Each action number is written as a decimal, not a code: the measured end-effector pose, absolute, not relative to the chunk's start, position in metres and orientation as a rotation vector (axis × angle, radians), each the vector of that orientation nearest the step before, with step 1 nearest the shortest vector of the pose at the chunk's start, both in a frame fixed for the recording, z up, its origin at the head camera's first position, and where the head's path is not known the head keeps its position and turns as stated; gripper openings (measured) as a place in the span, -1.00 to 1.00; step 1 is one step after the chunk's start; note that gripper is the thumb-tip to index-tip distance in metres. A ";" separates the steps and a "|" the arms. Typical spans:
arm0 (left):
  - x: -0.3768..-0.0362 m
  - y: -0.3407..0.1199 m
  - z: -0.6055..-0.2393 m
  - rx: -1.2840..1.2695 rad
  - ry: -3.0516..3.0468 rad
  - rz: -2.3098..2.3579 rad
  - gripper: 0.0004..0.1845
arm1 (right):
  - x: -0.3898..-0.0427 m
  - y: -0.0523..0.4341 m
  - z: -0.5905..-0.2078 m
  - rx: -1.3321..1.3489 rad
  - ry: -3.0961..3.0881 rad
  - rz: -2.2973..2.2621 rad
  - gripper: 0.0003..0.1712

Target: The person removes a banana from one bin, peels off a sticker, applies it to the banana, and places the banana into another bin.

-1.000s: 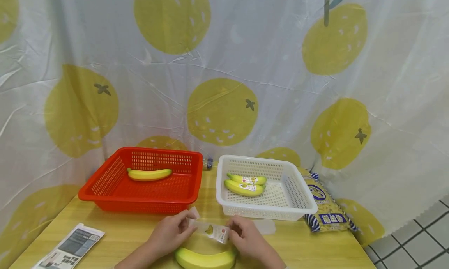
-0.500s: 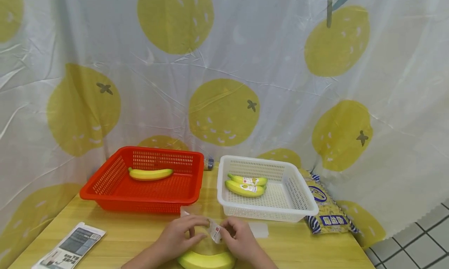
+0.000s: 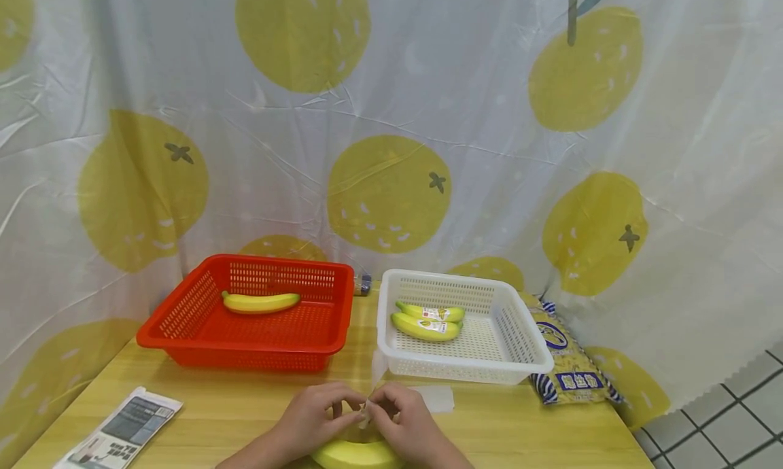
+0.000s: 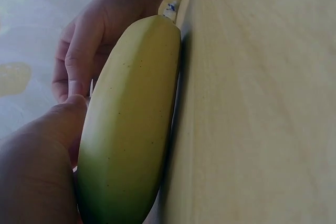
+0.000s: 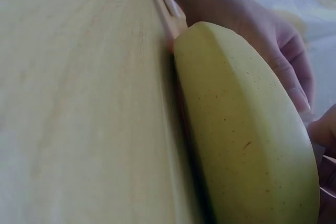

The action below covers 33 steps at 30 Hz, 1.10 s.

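My left hand [image 3: 318, 418] and right hand [image 3: 405, 420] meet above the table, fingertips nearly touching. Between them they pinch a small clear sticker [image 3: 366, 414] with a printed label, mostly covered by the fingers. A pale translucent strip [image 3: 378, 368] rises just behind the fingertips; whether it is joined to the sticker I cannot tell. Right below the hands a yellow banana [image 3: 357, 455] lies on the table, cut off by the head view's lower edge. Both wrist views show the banana [image 4: 128, 119] close up, with the fingers behind it.
A red basket [image 3: 245, 357] with one banana [image 3: 261, 303] stands back left. The white basket [image 3: 465, 368] at back right holds two labelled bananas [image 3: 427, 327]. A yellow food bag [image 3: 575, 370], a printed packet [image 3: 122, 431] and a whitish sheet [image 3: 436, 398] lie around.
The sticker, stretched flat between my hands a second ago, is now bunched at the fingertips. The hands have drawn together, and the pale strip has shifted from left to right behind them.
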State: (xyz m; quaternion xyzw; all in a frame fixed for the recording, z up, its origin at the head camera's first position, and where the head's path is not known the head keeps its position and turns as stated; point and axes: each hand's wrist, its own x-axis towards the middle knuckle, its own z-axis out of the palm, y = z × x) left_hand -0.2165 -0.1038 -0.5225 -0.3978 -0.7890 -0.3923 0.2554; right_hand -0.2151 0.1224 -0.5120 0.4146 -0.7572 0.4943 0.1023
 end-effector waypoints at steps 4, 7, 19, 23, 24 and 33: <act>-0.216 -0.104 -0.523 -1.080 -2.143 -1.074 -0.81 | -0.215 0.123 -0.512 1.234 -2.236 1.463 -0.89; -0.216 -0.105 -0.523 -1.083 -2.130 -1.068 -0.79 | -0.215 0.123 -0.512 1.258 -2.216 1.433 -0.89; -0.217 -0.106 -0.524 -1.098 -2.097 -1.087 -0.82 | -0.217 0.124 -0.516 1.246 -2.224 1.404 -0.86; -0.218 -0.107 -0.526 -1.110 -2.089 -1.099 -0.84 | -0.219 0.123 -0.519 1.229 -2.232 1.376 -0.87; -0.218 -0.107 -0.526 -1.112 -2.085 -1.101 -0.84 | -0.219 0.123 -0.519 1.224 -2.234 1.366 -0.87; -0.219 -0.106 -0.526 -1.126 -2.056 -1.093 -0.81 | -0.219 0.124 -0.520 1.226 -2.233 1.306 -0.85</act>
